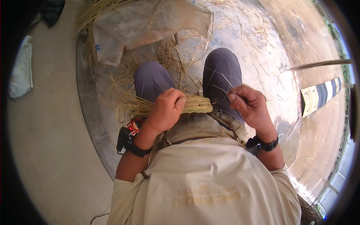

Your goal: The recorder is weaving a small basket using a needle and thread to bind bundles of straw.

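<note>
Straw bundle (198, 104) near lettered shirt (210, 168)

- The head view looks down from the person's own head, through the left of two side-by-side wide fisheye cameras.
- It faces over the pale shirt (210, 176), which lies nearest and fills the lower middle, toward the knees (221, 71).
- The left fingers (180, 104) and right fingers (247, 91) sit close, near the centre.
- The pale floor (48, 123) lies farther off at left, its border bowing.
</note>
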Tool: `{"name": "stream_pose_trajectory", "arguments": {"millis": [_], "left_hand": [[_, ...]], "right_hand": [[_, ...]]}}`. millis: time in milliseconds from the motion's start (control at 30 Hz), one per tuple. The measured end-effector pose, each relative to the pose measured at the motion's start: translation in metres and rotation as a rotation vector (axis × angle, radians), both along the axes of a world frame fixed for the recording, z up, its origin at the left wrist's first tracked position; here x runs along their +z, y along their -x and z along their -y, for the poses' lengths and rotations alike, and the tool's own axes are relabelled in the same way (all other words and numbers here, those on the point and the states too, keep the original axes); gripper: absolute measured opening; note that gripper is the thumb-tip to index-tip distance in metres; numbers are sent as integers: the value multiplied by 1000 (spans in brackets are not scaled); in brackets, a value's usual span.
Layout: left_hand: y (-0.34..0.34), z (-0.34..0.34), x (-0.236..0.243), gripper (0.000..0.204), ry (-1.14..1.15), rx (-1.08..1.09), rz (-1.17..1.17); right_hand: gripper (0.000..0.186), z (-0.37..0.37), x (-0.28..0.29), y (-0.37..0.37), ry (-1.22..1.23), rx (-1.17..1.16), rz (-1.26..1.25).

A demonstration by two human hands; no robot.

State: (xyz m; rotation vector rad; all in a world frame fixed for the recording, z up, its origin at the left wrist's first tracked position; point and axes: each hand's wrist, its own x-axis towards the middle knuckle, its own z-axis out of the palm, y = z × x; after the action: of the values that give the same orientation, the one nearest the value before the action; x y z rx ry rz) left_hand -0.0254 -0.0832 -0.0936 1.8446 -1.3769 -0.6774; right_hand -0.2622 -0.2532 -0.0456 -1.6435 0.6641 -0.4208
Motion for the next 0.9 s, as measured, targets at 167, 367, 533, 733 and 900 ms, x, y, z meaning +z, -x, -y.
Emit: {"name": "stream_pose_trajectory", "arguments": {"millis": [167,367,533,733,900], "left_hand": [[-9,5,15,12,-53,82,-586],[-6,14,29,13,209,229,-855],[-7,10,37,12,310,258,-991],[-7,6,51,9,353,261,-1014],[-2,7,56,8,363,261,-1053]], "right_hand": [[10,-8,-8,-10,-226,11,46],[7,-6,-9,-17,-160,-85,146],[7,22,-6,1,-62,-319,87],[13,34,-2,13,-113,-445,201],[10,-1,10,-14,-164,-348,213]]}}
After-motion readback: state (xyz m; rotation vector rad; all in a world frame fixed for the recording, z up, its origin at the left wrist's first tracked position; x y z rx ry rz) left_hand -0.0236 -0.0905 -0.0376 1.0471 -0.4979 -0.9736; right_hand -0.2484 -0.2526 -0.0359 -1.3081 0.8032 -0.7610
